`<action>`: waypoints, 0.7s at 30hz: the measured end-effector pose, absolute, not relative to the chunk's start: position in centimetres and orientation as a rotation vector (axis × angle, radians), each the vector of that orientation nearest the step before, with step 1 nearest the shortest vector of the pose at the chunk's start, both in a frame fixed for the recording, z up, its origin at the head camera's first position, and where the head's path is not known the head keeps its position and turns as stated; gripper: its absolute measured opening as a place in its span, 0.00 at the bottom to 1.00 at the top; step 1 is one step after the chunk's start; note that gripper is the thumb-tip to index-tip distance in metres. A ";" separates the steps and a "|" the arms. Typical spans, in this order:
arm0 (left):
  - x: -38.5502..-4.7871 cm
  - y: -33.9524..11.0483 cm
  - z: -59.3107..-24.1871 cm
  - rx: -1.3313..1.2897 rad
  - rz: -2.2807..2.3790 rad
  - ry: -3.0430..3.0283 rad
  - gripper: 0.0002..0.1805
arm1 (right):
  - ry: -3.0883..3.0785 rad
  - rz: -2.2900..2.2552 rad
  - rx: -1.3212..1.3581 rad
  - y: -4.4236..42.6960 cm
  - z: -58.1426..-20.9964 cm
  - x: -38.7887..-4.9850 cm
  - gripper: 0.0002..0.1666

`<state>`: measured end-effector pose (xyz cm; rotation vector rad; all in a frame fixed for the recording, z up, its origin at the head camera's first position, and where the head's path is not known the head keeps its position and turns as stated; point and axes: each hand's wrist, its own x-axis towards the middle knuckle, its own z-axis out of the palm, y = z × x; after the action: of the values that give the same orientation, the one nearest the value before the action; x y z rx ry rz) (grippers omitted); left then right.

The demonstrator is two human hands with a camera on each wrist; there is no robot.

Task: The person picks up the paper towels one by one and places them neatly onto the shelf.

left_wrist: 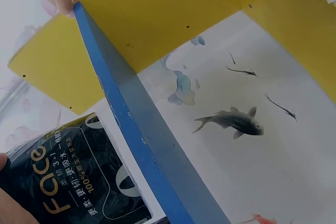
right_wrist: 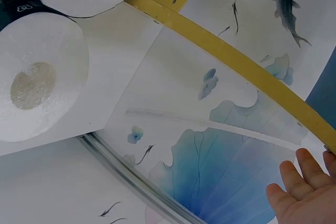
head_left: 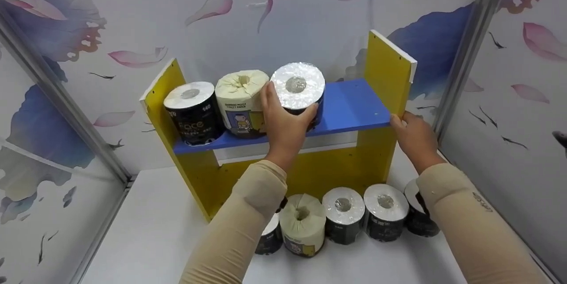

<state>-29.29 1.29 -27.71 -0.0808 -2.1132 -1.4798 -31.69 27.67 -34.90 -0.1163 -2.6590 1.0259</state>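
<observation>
My left hand (head_left: 285, 126) grips a toilet roll (head_left: 297, 84) in a black wrapper with a shiny white top, at the blue shelf board (head_left: 354, 104). In the left wrist view only that hand's fingers (left_wrist: 13, 203) show beside the wrapper. To its left stand a cream-wrapped roll (head_left: 242, 104) and another black-wrapped roll (head_left: 192, 115). My right hand (head_left: 416, 135) holds the front edge of the yellow side panel (head_left: 390, 73) where the blue board meets it. Several of its fingers extend outside the panel in the right wrist view; the thumb is hidden there.
On the white table (head_left: 146, 217), a row of rolls stands before the shelf unit: a cream-wrapped roll (head_left: 303, 226) and several black-wrapped ones, including a roll (head_left: 343, 215) near the middle. My sleeves partly cover the outer ones. Flower-patterned walls (head_left: 328, 22) enclose the table.
</observation>
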 end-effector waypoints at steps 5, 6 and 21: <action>-29.6 1.4 -27.7 -0.063 -1.438 -2.126 0.56 | -2.657 1.016 -0.119 27.5 -35.0 -31.9 0.37; -29.7 1.4 -27.6 -0.055 -1.428 -2.130 0.56 | -2.657 1.014 -0.122 27.5 -35.0 -31.9 0.37; -30.4 2.3 -27.4 -0.011 -1.449 -2.175 0.57 | -2.659 1.023 -0.143 27.6 -34.8 -31.7 0.37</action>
<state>-30.38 2.35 -27.36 -0.0109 -2.1750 -1.4493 -31.72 27.64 -34.79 -0.1433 -2.6595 1.0234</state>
